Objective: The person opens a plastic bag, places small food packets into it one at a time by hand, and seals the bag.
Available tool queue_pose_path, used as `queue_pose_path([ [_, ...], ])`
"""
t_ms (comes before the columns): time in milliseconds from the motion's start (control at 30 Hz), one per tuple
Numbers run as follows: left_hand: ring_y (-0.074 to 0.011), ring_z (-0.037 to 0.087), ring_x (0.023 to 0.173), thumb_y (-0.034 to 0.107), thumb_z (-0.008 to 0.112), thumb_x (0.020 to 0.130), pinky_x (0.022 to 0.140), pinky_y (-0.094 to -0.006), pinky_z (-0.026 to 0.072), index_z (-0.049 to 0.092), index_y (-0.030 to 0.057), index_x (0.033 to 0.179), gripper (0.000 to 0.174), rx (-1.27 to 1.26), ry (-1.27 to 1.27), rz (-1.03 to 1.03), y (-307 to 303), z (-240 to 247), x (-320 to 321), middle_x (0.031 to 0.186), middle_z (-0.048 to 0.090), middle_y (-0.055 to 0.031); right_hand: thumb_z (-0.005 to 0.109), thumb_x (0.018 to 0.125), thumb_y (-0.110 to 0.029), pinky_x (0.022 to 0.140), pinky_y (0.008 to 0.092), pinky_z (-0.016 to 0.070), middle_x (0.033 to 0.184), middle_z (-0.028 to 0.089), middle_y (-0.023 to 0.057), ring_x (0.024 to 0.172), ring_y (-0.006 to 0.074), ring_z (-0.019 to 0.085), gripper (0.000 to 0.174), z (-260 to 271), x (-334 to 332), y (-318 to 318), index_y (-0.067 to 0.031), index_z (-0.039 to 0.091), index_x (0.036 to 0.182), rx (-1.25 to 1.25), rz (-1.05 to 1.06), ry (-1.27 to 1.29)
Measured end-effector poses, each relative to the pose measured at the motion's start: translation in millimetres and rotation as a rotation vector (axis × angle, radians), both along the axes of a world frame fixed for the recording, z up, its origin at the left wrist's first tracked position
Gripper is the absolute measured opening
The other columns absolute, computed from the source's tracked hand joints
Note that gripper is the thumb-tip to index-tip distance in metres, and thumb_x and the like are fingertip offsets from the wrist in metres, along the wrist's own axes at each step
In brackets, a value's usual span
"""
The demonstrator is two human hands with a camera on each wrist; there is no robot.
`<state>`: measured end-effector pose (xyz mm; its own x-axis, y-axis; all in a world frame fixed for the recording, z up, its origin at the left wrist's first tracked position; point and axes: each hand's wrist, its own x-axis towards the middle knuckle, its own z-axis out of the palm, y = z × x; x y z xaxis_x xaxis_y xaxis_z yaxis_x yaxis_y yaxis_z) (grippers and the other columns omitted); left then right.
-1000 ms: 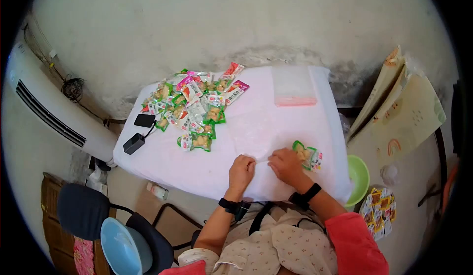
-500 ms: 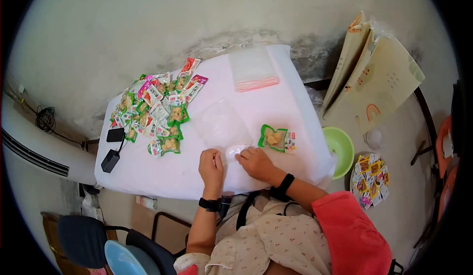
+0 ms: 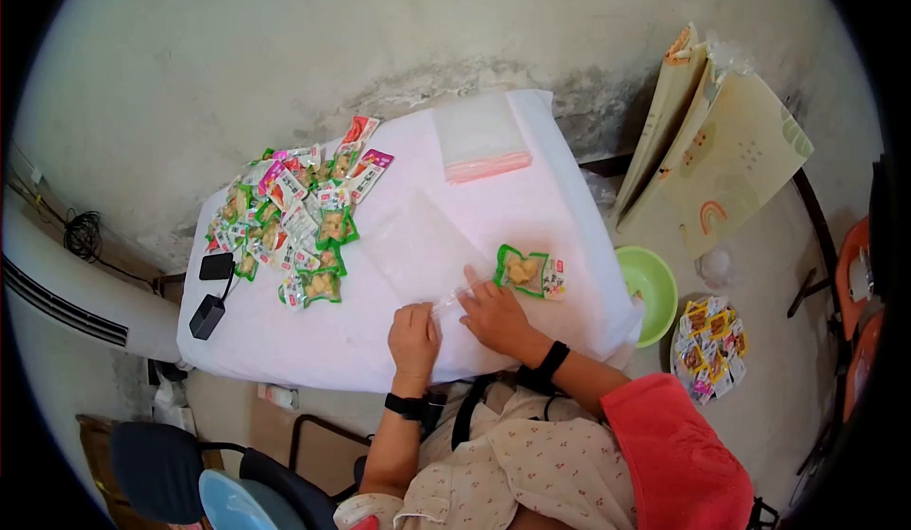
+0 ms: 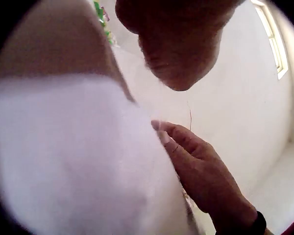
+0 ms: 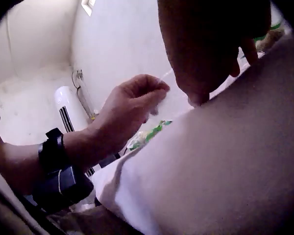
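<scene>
A clear plastic bag [image 3: 422,245] lies flat on the white-covered table, its near edge between both hands. My left hand [image 3: 414,338] pinches the left end of that edge between thumb and curled fingers; the right wrist view shows this left hand [image 5: 130,105] with thin film at its fingertips. My right hand [image 3: 495,316] is at the other end, thumb and fingers spread, with one fingertip seen through the film. In the left wrist view the right hand [image 4: 201,164] reaches in with fingertips near the bag's edge. Just beyond it lies a green-edged snack packet [image 3: 522,270].
A pile of snack packets [image 3: 285,207] covers the table's left side, beside a black device with a cable [image 3: 208,316]. A stack of clear bags with red edges [image 3: 482,141] lies at the back. Right of the table stand a green basin [image 3: 653,293] and a tray of packets [image 3: 712,345].
The view has swung so the table sits further left. The right hand has gone from pinching the bag's edge beside the left hand to spreading its fingers there.
</scene>
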<state>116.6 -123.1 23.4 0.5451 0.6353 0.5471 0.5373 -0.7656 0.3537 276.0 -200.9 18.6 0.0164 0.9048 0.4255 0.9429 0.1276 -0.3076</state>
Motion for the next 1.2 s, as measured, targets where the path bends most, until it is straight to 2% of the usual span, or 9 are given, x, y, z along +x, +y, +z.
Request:
queue_pose_path([
  [300, -0.0283, 0.058, 0.083, 0.001, 0.062, 0.074, 0.065, -0.0372, 0.0499, 0.063, 0.0065, 0.098, 0.025, 0.058, 0.016, 0.027, 15.0, 1.2, 9.3, 0.091, 0.06, -0.0103, 0.067, 0.076, -0.026, 0.084, 0.0424, 0.0405, 0.136, 0.043, 0.0177, 0.103, 0.0276, 0.05, 0.055, 5.7, 16.1, 13.1, -0.0055, 0.05, 0.125, -0.102, -0.09, -0.069],
  [500, -0.0279, 0.059, 0.085, 0.002, 0.061, 0.077, 0.066, -0.0366, 0.0508, 0.062, 0.0076, 0.101, 0.025, 0.009, 0.049, 0.055, 18.3, -9.5, 11.9, 0.091, 0.06, -0.0099, 0.069, 0.075, -0.019, 0.089, 0.0463, 0.0387, 0.118, 0.053, 0.0158, 0.105, 0.0308, 0.049, 0.046, 2.8, 49.5, -13.0, -0.004, 0.056, 0.117, 0.158, 0.022, 0.084],
  [600, -0.0276, 0.059, 0.085, 0.003, 0.061, 0.078, 0.066, -0.0363, 0.0508, 0.061, 0.0076, 0.101, 0.024, -0.009, 0.059, 0.037, 16.9, -19.2, 13.1, 0.092, 0.06, -0.0099, 0.07, 0.074, -0.018, 0.087, 0.0434, 0.0396, 0.108, 0.056, 0.0134, 0.103, 0.0318, 0.05, 0.037, 3.4, 88.3, -31.7, -0.0042, 0.06, 0.107, 0.227, -0.205, 0.036],
  [667, -0.0275, 0.059, 0.084, 0.004, 0.061, 0.079, 0.065, -0.0362, 0.0508, 0.061, 0.0077, 0.102, 0.024, -0.009, 0.044, 0.02, 15.2, -21.2, 13.6, 0.092, 0.06, -0.0099, 0.07, 0.075, -0.026, 0.082, 0.044, 0.0404, 0.102, 0.055, 0.0117, 0.1, 0.0302, 0.051, 0.031, -4.6, 104.2, -38.1, -0.0049, 0.062, 0.096, 0.156, -0.462, 0.154],
  [767, -0.0286, 0.06, 0.077, 0.002, 0.063, 0.078, 0.064, -0.0363, 0.05, 0.061, 0.0051, 0.098, 0.02, -0.005, -0.018, 0.031, 14.9, -17.9, 17.5, 0.087, 0.059, -0.011, 0.073, 0.072, -0.029, 0.083, 0.0432, 0.0401, 0.104, 0.055, 0.0123, 0.101, 0.0306, 0.05, 0.036, 9.5, 108.6, -42.1, -0.0042, 0.06, 0.095, -0.215, -0.479, 0.244],
  [900, -0.0279, 0.059, 0.079, 0.002, 0.063, 0.078, 0.064, -0.0357, 0.0502, 0.061, 0.0061, 0.1, 0.022, 0.007, -0.034, 0.016, 15.8, -20.0, 13.3, 0.088, 0.059, -0.0104, 0.074, 0.072, -0.031, 0.08, 0.0406, 0.0426, 0.1, 0.059, 0.0135, 0.095, 0.0316, 0.054, 0.038, 7.0, 114.5, -32.1, -0.0034, 0.058, 0.093, -0.273, -0.421, 0.228],
  [967, -0.0274, 0.059, 0.083, 0.003, 0.063, 0.078, 0.065, -0.0356, 0.0505, 0.06, 0.0072, 0.102, 0.025, -0.013, -0.021, 0.03, 15.4, -22.2, 12.1, 0.091, 0.059, -0.01, 0.072, 0.078, -0.024, 0.072, 0.0328, 0.0461, 0.091, 0.062, 0.0094, 0.082, 0.0236, 0.059, 0.03, 11.7, 115.8, -30.9, -0.0032, 0.057, 0.093, -0.467, -0.4, 0.748],
  [1067, -0.0275, 0.059, 0.082, 0.003, 0.063, 0.078, 0.065, -0.0358, 0.0504, 0.06, 0.0074, 0.102, 0.025, -0.006, -0.048, 0.02, 16.0, -23.5, 11.7, 0.09, 0.059, -0.0101, 0.068, 0.083, -0.015, 0.063, 0.0252, 0.0456, 0.08, 0.061, 0.0029, 0.071, 0.0129, 0.058, 0.02, 3.5, 103.7, -43.2, -0.0028, 0.057, 0.094, -0.299, -0.174, 1.372],
  [1200, -0.0276, 0.059, 0.079, 0.002, 0.064, 0.077, 0.064, -0.0357, 0.05, 0.061, 0.0061, 0.101, 0.024, -0.001, -0.031, 0.021, 14.6, -20.2, 13.5, 0.087, 0.059, -0.0104, 0.065, 0.084, -0.007, 0.068, 0.0217, 0.0468, 0.084, 0.061, 0.0005, 0.074, 0.0078, 0.056, 0.016, -5.1, 83.1, -54.6, -0.0037, 0.057, 0.097, -0.428, -0.122, 1.517],
])
